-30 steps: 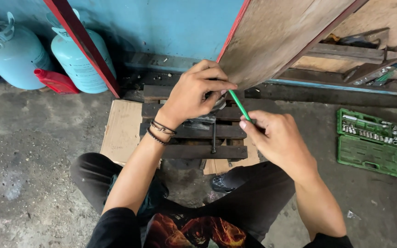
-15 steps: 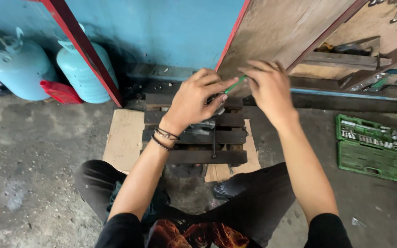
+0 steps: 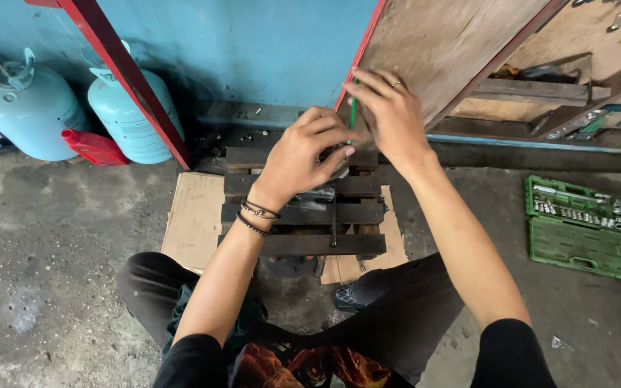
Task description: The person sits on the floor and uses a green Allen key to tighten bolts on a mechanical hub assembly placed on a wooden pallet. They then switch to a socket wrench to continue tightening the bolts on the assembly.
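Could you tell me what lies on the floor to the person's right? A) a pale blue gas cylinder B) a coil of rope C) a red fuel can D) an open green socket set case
D: the open green socket set case lies on the concrete floor off the right hand side; the cylinders stand on the left.

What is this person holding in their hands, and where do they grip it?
The right hand pinches a thin green tool near its upper end. The left hand closes around its lower end, hiding the tip.
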